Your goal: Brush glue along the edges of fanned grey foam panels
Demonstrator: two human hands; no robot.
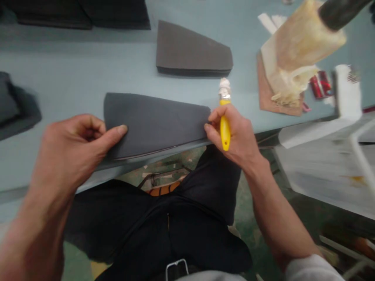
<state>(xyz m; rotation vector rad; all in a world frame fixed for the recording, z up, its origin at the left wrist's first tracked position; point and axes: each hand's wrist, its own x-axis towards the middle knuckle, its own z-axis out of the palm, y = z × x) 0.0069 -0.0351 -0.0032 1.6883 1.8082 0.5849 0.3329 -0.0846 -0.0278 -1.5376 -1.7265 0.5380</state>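
A dark grey tapered panel (155,125) lies along the front edge of the table, its wide end to the left. My left hand (77,144) pinches that wide end, thumb on top and the other fingers curled at its side. In my right hand (236,132) is a yellow-handled brush (225,127), held upright between the fingers with its whitish, coated bristles pointing away from me. The thumb and fingertips of this hand also touch the panel's narrow right end. Just beyond lies a stack of similar tapered grey pieces (193,50).
A glue-crusted container (304,39) with a dark handle rising from it stands on a brown board (265,89) at right. Near it is a red packet (320,85). Dark stacks (84,13) lie at the back left, more dark pieces (17,105) at far left. The table edge runs before my lap.
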